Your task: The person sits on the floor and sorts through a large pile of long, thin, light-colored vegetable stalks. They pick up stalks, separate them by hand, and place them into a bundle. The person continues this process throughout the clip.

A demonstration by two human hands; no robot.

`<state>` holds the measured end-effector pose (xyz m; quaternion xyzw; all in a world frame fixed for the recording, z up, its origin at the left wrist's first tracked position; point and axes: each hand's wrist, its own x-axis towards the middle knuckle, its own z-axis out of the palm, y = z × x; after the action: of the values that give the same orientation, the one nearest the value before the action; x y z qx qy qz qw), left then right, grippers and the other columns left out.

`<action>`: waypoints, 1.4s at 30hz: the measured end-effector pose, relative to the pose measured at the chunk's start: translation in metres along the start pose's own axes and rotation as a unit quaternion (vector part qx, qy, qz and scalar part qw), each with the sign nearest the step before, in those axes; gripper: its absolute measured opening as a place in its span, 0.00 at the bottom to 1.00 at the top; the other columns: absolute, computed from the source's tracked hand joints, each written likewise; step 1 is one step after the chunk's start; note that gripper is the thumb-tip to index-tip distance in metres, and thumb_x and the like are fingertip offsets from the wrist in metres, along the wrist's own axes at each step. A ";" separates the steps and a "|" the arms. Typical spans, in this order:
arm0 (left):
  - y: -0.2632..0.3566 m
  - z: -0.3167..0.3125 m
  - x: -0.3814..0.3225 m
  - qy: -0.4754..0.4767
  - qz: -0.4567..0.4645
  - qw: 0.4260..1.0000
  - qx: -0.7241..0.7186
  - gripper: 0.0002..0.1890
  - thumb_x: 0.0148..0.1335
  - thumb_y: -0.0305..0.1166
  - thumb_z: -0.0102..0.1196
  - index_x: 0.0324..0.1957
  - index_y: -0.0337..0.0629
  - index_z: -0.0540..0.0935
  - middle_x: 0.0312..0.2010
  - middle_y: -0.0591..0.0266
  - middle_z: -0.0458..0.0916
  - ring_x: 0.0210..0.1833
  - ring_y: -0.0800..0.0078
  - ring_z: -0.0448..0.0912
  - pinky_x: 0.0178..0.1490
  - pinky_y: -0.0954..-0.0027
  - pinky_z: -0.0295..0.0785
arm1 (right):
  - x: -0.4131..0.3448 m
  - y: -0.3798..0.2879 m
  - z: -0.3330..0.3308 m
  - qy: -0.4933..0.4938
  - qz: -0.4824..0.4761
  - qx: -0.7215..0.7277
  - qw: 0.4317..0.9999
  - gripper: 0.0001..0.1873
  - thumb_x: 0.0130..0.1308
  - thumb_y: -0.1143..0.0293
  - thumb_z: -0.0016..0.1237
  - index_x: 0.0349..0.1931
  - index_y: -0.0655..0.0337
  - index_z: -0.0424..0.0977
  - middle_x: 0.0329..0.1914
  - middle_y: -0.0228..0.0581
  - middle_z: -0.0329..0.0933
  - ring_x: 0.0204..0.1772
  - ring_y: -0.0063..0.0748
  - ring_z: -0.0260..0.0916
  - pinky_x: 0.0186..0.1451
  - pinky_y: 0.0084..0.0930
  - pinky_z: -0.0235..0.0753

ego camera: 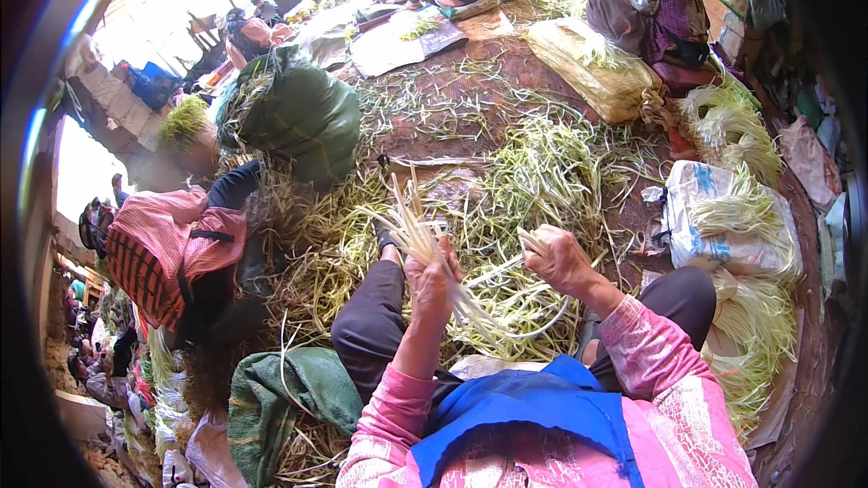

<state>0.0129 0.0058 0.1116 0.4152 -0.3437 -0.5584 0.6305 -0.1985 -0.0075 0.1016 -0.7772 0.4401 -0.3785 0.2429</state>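
Observation:
My left hand (431, 276) is closed around a bunch of pale, whitish stalks (415, 234); their ends fan out above the fist and hang below it. My right hand (561, 261), apart from it at the right, grips a few pale stalks whose short ends poke out beside the fingers. Long thin strands hang in a curve between the two hands. Beneath them, between my knees, lies a loose heap of green and yellowish stalks and leaves (542, 176). A blue apron (529, 396) covers my lap.
A full green sack (298, 115) and a co-worker in a pink checked top (159, 237) are at the left. A folded green sack (291, 386) lies by my left knee. At the right are a white sack (732, 244) and bundled stalks (753, 332). Other people sit farther off.

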 end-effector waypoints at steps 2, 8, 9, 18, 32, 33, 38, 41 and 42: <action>0.007 -0.011 0.004 -0.004 0.022 0.999 -0.031 0.07 0.59 0.33 0.52 0.30 0.41 0.72 0.14 0.71 0.67 0.13 0.86 0.65 0.14 0.85 0.60 | 0.000 0.015 -0.003 0.021 0.077 -0.005 0.997 0.10 0.54 0.66 0.43 0.20 0.62 0.66 0.19 0.38 0.62 0.22 0.31 0.61 0.23 0.27 0.64; 0.062 -0.060 0.012 0.086 0.132 0.980 0.121 0.05 0.57 0.29 0.52 0.33 0.39 0.73 0.13 0.73 0.66 0.10 0.88 0.61 0.10 0.85 0.56 | 0.012 0.052 -0.064 0.228 0.196 -0.242 0.922 0.08 0.59 0.69 0.45 0.28 0.65 0.72 0.26 0.42 0.70 0.23 0.28 0.67 0.19 0.20 0.71; 0.065 -0.062 0.011 0.058 0.125 0.978 0.153 0.05 0.58 0.30 0.52 0.32 0.39 0.73 0.12 0.73 0.67 0.10 0.88 0.61 0.10 0.85 0.54 | 0.016 0.051 -0.072 0.245 0.292 -0.218 0.898 0.10 0.60 0.66 0.44 0.30 0.64 0.72 0.27 0.41 0.71 0.21 0.27 0.67 0.18 0.20 0.70; 0.016 0.013 -0.018 -0.110 -0.057 0.973 0.196 0.07 0.60 0.32 0.51 0.28 0.40 0.73 0.13 0.73 0.68 0.12 0.87 0.62 0.13 0.83 0.53 | 0.024 -0.017 -0.001 -0.016 0.132 0.332 0.934 0.15 0.57 0.60 0.51 0.38 0.62 0.74 0.22 0.26 0.69 0.20 0.12 0.58 0.18 0.10 0.59; 0.018 0.014 -0.019 -0.124 -0.133 0.970 0.160 0.15 0.59 0.36 0.51 0.19 0.40 0.75 0.11 0.70 0.70 0.11 0.87 0.62 0.14 0.83 0.53 | 0.027 0.024 -0.037 0.202 0.211 -0.032 0.956 0.14 0.60 0.61 0.47 0.29 0.65 0.75 0.15 0.36 0.72 0.12 0.21 0.64 0.12 0.18 0.65; 0.019 0.014 -0.019 -0.118 -0.142 0.972 0.148 0.15 0.59 0.37 0.51 0.19 0.40 0.75 0.10 0.70 0.70 0.10 0.87 0.62 0.14 0.82 0.53 | 0.027 0.023 -0.039 0.162 0.180 -0.007 0.970 0.17 0.60 0.57 0.46 0.28 0.63 0.76 0.14 0.34 0.71 0.12 0.20 0.63 0.11 0.17 0.64; 0.019 0.023 -0.022 -0.140 -0.134 0.972 0.136 0.15 0.59 0.38 0.51 0.22 0.39 0.76 0.14 0.68 0.74 0.11 0.87 0.63 0.14 0.83 0.55 | 0.014 -0.017 -0.003 0.022 0.066 0.236 0.969 0.21 0.56 0.49 0.49 0.21 0.60 0.71 0.13 0.24 0.65 0.17 0.12 0.56 0.16 0.14 0.56; 0.016 0.029 -0.026 -0.152 -0.136 0.972 0.120 0.13 0.60 0.39 0.49 0.27 0.39 0.77 0.18 0.66 0.77 0.13 0.86 0.67 0.15 0.82 0.59 | 0.007 -0.032 0.015 0.002 0.136 0.353 0.926 0.15 0.55 0.61 0.55 0.19 0.60 0.68 0.16 0.19 0.60 0.21 0.10 0.52 0.19 0.16 0.51; 0.015 0.029 -0.027 -0.136 -0.136 0.973 0.128 0.13 0.61 0.38 0.49 0.28 0.39 0.77 0.18 0.65 0.77 0.14 0.85 0.68 0.15 0.82 0.59 | 0.007 -0.034 0.019 0.030 0.116 0.374 0.920 0.13 0.56 0.65 0.54 0.19 0.61 0.68 0.15 0.18 0.59 0.21 0.10 0.50 0.19 0.17 0.51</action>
<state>-0.0112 0.0290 0.1380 0.4552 -0.4353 -0.6419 0.4373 -0.1643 0.0046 0.1173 -0.5615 0.3608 -0.5079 0.5447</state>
